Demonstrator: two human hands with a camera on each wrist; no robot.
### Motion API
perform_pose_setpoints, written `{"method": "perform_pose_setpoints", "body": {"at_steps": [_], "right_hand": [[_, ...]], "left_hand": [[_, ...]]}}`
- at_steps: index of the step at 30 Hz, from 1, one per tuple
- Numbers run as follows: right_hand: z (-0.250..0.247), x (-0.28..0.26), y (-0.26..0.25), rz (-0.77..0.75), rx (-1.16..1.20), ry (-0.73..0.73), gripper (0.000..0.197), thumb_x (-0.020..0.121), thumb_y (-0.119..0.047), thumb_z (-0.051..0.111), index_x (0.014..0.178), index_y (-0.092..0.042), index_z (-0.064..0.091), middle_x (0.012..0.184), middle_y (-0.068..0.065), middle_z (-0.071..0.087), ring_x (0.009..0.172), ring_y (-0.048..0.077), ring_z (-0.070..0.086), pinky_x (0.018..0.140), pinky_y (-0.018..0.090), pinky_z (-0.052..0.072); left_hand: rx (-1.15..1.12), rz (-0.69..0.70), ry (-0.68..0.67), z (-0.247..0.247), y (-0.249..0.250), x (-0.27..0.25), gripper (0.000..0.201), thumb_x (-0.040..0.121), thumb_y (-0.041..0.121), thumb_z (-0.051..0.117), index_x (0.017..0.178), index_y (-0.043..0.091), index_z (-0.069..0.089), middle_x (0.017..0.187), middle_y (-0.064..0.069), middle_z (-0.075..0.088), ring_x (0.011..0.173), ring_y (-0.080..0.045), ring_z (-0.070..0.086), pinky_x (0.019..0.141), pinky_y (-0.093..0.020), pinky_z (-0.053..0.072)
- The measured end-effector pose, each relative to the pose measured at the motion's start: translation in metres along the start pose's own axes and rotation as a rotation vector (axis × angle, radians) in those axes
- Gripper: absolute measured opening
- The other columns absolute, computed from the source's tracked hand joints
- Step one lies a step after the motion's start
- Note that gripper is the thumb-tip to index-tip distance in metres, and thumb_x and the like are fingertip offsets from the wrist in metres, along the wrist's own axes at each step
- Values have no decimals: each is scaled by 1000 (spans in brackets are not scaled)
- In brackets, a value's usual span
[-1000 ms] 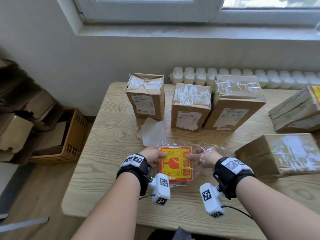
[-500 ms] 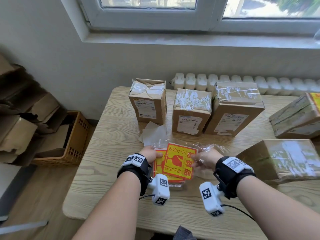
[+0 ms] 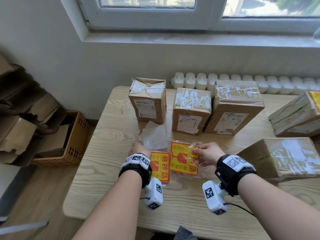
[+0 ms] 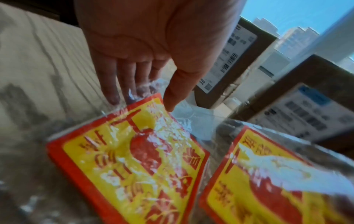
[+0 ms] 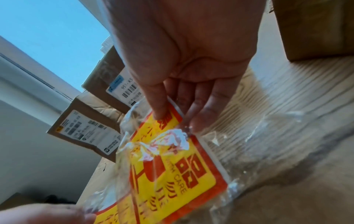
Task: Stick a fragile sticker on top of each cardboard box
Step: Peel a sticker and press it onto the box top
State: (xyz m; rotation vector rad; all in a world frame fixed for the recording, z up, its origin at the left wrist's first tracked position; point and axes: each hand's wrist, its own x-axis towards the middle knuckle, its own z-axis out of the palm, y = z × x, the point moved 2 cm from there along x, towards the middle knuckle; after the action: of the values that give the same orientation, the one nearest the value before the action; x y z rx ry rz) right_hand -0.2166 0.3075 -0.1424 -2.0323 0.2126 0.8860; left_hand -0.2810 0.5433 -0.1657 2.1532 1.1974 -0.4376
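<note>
A: What has the right hand (image 3: 207, 154) got?

B: One red-and-yellow fragile sticker (image 3: 184, 160), pinched at its far edge between thumb and fingers (image 5: 203, 106), with crinkled clear plastic wrap (image 5: 153, 145) over it. It is tilted, lifted off the wooden table (image 3: 110, 135).

A: And the left hand (image 3: 138, 150)?

B: Fingers straight, their tips pressing down at the far edge of the sticker stack (image 3: 160, 168), which lies flat on the table in its clear plastic (the left wrist view shows this best (image 4: 134, 159)). The stack sits just left of the lifted sticker.

A: Where are the cardboard boxes?

B: Three stand upright in a row at the far side: the left box (image 3: 148, 100), the middle box (image 3: 191, 110) and the right box (image 3: 236, 106), each with shiny tape on top and a shipping label facing the person. A larger taped box (image 3: 284, 155) lies at the right, near the right hand, and another box (image 3: 297, 114) beyond it carries a yellow patch at the frame edge.

A: Anything else?

B: A white backing paper (image 3: 155, 135) lies between the left box and the hands. A brown basket (image 3: 74, 137) sits on the floor left of the table.
</note>
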Motion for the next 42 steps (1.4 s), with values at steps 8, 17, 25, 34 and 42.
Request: {"method": "perform_pose_setpoints", "body": {"at_steps": [8,17,25,34,42], "right_hand": [[-11,-17,-26,-260,-326,74,15,87,-23,64,77,-17,73,73,-3,68,71,13,61,67,27,45],[-53,-48,-64,-484,-98,360,21,91,-12,51,77,-24,61,78,4,68,73,22,68,62,36,57],[-79,-44,-67,-313,465,460,20,96,-9,50,77,-13,57,78,8,65,72,26,66,77,44,55],[-56,-48,-75,-273,383,212,18,98,-11,50,82,-11,58,80,9,67,77,25,68,82,45,57],[-50,-54,-79,-263,352,145,18,99,-15,49,82,-13,55,82,9,67,84,29,69,81,46,57]], "left_hand": [[-26,405,-53,-12,42,-23,39,74,13,73,109,26,62,119,1,62,104,-18,60,83,-32,54],[-208,680,-392,-22,105,-56,28,83,31,71,106,14,71,102,1,70,93,-10,63,67,-12,42],[-390,585,-358,-47,106,-56,31,87,-5,49,103,9,71,84,-1,70,76,-9,62,63,-12,47],[-596,471,-538,-56,118,-71,31,93,37,56,88,9,69,84,-4,69,73,-14,63,67,-24,49],[-676,479,-473,-59,118,-64,18,94,21,56,85,11,68,85,-5,71,74,-13,65,63,-21,50]]}}
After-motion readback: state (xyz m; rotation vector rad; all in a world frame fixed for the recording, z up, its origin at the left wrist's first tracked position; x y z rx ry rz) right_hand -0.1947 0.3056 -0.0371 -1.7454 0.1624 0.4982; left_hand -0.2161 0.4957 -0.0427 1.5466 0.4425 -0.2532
